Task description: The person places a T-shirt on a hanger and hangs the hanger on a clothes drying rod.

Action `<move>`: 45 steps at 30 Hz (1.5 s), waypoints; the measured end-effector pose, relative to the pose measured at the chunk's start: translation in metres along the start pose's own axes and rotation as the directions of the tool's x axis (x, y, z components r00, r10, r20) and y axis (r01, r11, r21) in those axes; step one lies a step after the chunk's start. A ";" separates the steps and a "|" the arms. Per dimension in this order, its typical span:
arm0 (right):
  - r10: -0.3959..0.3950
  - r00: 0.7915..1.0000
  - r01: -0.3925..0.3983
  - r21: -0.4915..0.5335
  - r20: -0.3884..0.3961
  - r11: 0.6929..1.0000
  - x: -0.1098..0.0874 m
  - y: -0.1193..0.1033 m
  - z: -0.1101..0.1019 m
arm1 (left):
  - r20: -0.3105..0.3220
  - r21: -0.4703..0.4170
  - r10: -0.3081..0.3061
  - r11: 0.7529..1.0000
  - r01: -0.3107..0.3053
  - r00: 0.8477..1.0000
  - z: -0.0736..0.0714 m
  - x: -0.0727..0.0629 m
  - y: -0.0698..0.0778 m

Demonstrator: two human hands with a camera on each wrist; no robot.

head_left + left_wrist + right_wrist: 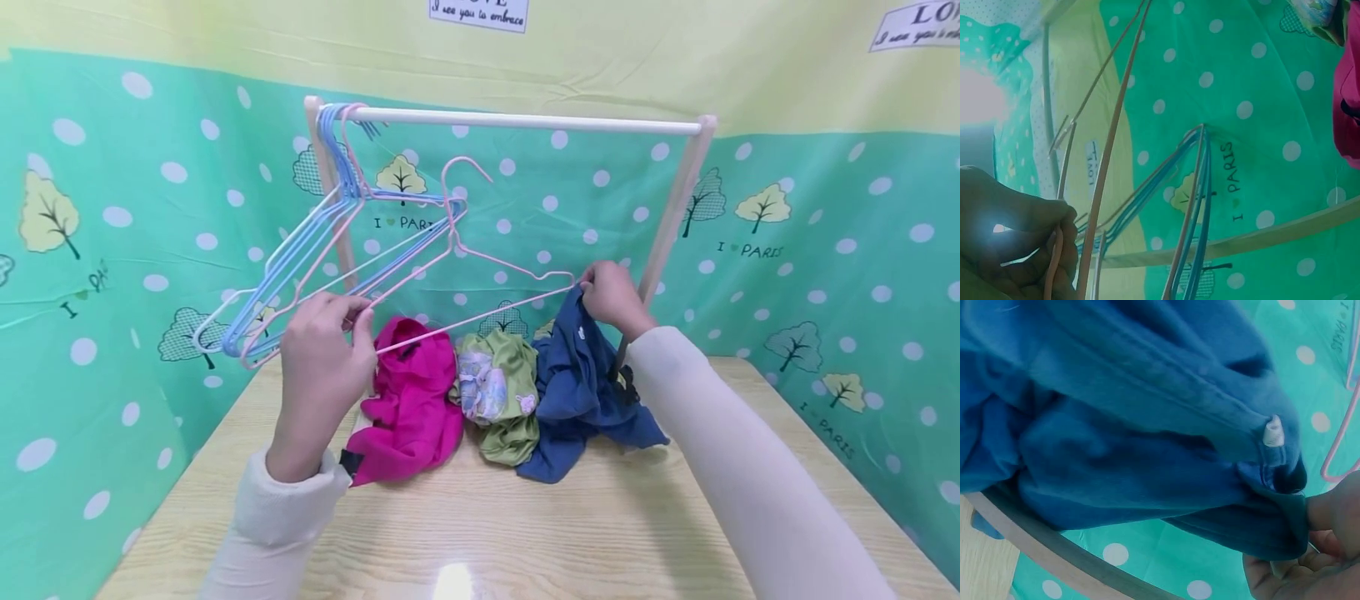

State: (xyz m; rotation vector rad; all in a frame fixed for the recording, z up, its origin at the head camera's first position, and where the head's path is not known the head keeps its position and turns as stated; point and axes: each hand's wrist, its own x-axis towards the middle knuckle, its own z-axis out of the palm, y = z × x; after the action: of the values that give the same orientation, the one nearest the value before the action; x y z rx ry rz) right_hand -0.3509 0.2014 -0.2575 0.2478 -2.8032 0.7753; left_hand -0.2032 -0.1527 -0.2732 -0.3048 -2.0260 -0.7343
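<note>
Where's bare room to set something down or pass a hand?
Free: table between left sleeve and right sleeve, in front of the magenta garment, green garment and blue garment; rod right of the bunched hangers. Crowded: table's back middle, garments side by side; rod's left end; space between left hand and right hand, crossed by the pink hanger.

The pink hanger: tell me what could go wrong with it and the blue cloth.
The blue cloth could slip, since the right hand pinches it only near an edge. The pink hanger might tilt, being held by the left hand toward one end. It could also snag the blue hangers, which it overlaps in the head view.
</note>
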 end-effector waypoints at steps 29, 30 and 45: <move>0.132 0.982 -0.117 0.113 -0.136 0.987 0.004 -0.001 -0.010 | 0.011 0.014 -0.047 0.999 0.047 0.999 0.023 -0.016 0.029; 0.137 0.980 -0.121 0.118 -0.143 0.986 0.004 -0.001 -0.010 | 0.006 0.015 -0.041 0.999 0.041 0.999 0.024 -0.016 0.031; 0.164 0.971 -0.122 0.235 -0.172 0.964 0.000 -0.013 -0.020 | -0.054 0.028 0.053 0.998 -0.051 0.997 0.020 -0.021 0.040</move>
State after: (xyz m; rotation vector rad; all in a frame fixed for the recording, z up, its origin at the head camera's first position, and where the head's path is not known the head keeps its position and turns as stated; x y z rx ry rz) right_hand -0.3451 0.2009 -0.2344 0.0037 -2.5748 1.0888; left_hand -0.1865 -0.1080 -0.2831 -0.3178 -1.9674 -0.6763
